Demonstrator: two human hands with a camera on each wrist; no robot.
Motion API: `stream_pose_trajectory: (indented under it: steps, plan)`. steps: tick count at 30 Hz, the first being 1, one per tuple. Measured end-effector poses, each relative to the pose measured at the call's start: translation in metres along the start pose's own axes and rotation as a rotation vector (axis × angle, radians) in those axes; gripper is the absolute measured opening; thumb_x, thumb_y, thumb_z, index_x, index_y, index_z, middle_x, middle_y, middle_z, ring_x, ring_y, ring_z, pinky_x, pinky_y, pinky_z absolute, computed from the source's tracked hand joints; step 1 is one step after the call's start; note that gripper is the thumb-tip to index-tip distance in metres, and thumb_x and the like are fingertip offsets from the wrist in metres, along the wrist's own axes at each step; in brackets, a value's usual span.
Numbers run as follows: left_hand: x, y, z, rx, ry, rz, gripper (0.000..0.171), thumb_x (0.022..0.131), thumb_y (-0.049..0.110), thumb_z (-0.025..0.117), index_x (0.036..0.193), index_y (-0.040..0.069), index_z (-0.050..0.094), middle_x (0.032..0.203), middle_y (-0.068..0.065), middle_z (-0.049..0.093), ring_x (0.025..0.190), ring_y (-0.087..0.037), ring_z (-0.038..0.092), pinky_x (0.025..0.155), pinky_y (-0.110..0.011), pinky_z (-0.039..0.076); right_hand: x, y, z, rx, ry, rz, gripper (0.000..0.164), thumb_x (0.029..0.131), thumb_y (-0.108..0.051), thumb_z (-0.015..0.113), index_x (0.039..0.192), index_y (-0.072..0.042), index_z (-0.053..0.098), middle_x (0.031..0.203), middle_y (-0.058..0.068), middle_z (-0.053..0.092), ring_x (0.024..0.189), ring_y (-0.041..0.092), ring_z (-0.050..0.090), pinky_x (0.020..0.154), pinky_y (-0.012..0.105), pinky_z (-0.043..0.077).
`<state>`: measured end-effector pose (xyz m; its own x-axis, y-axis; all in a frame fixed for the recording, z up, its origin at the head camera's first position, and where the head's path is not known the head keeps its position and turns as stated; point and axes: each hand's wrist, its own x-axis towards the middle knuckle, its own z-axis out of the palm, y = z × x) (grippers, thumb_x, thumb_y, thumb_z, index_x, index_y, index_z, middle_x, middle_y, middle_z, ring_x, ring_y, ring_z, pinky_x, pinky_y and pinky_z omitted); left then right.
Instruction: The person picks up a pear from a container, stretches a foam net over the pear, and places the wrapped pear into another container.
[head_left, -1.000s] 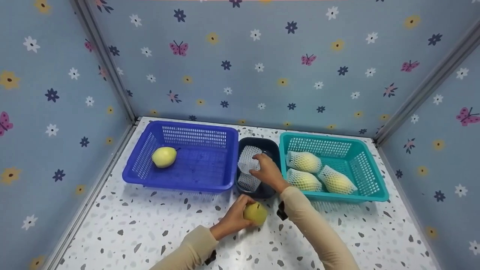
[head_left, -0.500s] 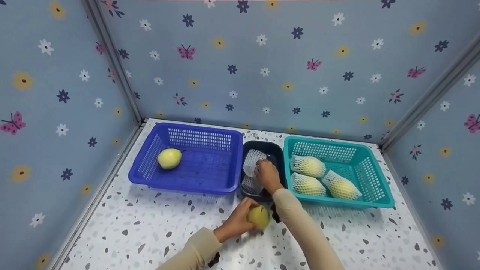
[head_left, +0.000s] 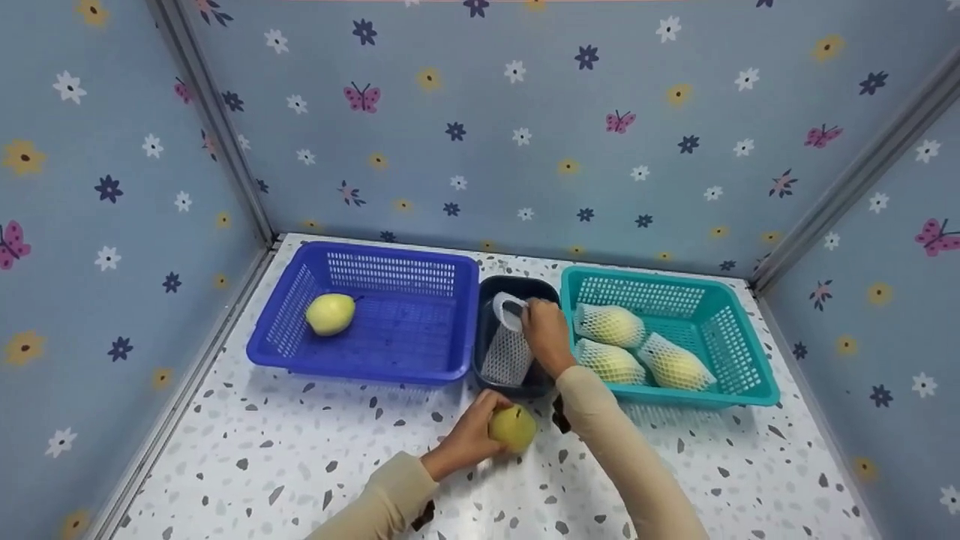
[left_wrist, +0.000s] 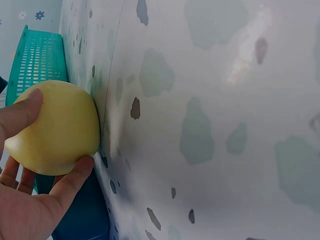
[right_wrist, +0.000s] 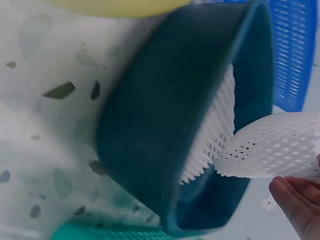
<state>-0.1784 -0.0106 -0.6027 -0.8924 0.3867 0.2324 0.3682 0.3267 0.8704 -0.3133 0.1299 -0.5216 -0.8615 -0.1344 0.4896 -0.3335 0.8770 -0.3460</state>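
Over the dark bin (right_wrist: 145, 120), the right hand (head_left: 546, 334) pinches a white foam net (right_wrist: 280, 145), fingers curled, while on the bin's near side the left hand (head_left: 471, 436) clasps a pear (head_left: 514, 429) between thumb and fingers.

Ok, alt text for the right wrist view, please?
The right hand holds a white foam mesh sleeve at the mouth of a dark plastic tub with another white mesh sleeve inside. A blue plastic basket, teal plastic basket and rounded yellow fruit edge the frame.

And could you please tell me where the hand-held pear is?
Low in the head view, the pear is in the left hand, in front of the dark container.
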Motion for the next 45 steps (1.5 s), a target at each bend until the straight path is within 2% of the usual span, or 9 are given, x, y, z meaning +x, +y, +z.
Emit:
stream_pose_trajectory:
  steps: [5,9,12,21,29,35,40,43,45]
  plan:
    - [0.001,0.001,-0.001,0.004,0.004,0.002,0.059,0.052,-0.006,0.073,0.102,0.013,0.049,0.105,0.002,0.045,0.098,-0.015,0.047,0.084,-0.032,0.041,0.005,-0.001,-0.017,0.025,0.03,-0.004,0.02,0.084,-0.009,0.052,0.064,-0.007,0.055,0.057,0.007,0.052,0.053,0.022,0.053,0.047,0.036,0.042]
    - [0.001,0.003,-0.001,0.004,0.002,0.012,0.059,0.053,-0.005,0.074,0.103,0.012,0.048,0.105,0.002,0.045,0.098,-0.015,0.047,0.083,-0.033,0.04,0.008,-0.001,-0.031,0.058,0.059,-0.012,0.028,0.084,-0.008,0.052,0.057,-0.011,0.046,0.048,-0.001,0.039,0.042,0.015,0.039,0.041,0.03,0.03]
    - [0.0,0.003,-0.001,0.003,0.004,0.012,0.058,0.053,-0.003,0.075,0.102,0.012,0.048,0.105,0.001,0.045,0.098,-0.016,0.047,0.084,-0.033,0.04,0.007,-0.001,-0.04,0.098,0.057,-0.021,0.029,0.083,-0.007,0.052,0.056,-0.011,0.046,0.046,-0.003,0.035,0.041,0.012,0.032,0.04,0.027,0.024]
    - [-0.001,0.001,0.0,0.0,0.004,-0.001,0.061,0.052,-0.006,0.073,0.104,0.011,0.047,0.107,0.0,0.045,0.098,-0.017,0.047,0.084,-0.034,0.041,-0.01,-0.002,-0.073,0.223,0.047,-0.028,0.023,0.083,-0.008,0.053,0.06,-0.01,0.051,0.047,-0.006,0.029,0.042,0.008,0.027,0.041,0.024,0.023]
    - [-0.002,0.003,0.0,0.019,-0.004,0.011,0.06,0.055,-0.004,0.073,0.105,0.013,0.046,0.108,0.001,0.044,0.099,-0.018,0.047,0.084,-0.036,0.041,-0.035,0.002,-0.103,0.323,0.059,-0.013,0.017,0.082,-0.008,0.054,0.065,-0.009,0.058,0.047,-0.005,0.04,0.042,0.008,0.036,0.041,0.023,0.03]
    - [-0.003,0.006,-0.002,0.065,-0.013,0.029,0.06,0.057,0.003,0.074,0.108,0.012,0.044,0.11,-0.001,0.042,0.1,-0.019,0.046,0.084,-0.038,0.041,-0.053,0.002,-0.114,0.381,0.087,0.003,0.015,0.082,-0.009,0.056,0.069,-0.009,0.064,0.053,-0.005,0.053,0.047,0.006,0.047,0.043,0.022,0.038]
    - [-0.006,0.012,-0.004,0.092,-0.015,-0.023,0.062,0.068,0.025,0.072,0.118,0.01,0.038,0.118,-0.005,0.038,0.107,-0.023,0.042,0.086,-0.041,0.039,-0.065,0.001,-0.116,0.427,0.095,0.024,0.016,0.08,-0.006,0.058,0.063,-0.009,0.059,0.054,-0.004,0.052,0.048,0.007,0.047,0.043,0.022,0.039]
    - [-0.002,0.016,-0.009,0.055,0.037,-0.063,0.057,0.081,0.037,0.059,0.124,0.007,0.035,0.123,-0.009,0.037,0.115,-0.026,0.038,0.092,-0.043,0.034,-0.071,0.001,-0.116,0.437,0.102,0.033,0.018,0.078,-0.005,0.06,0.06,-0.009,0.057,0.053,-0.005,0.049,0.047,0.007,0.044,0.042,0.021,0.038]
    - [0.004,0.02,-0.014,0.0,0.085,-0.082,0.051,0.088,0.037,0.049,0.127,0.006,0.035,0.125,-0.01,0.038,0.117,-0.025,0.036,0.095,-0.043,0.031,-0.075,0.001,-0.115,0.444,0.107,0.036,0.02,0.077,-0.004,0.06,0.059,-0.01,0.054,0.052,-0.005,0.046,0.046,0.007,0.042,0.041,0.02,0.035]
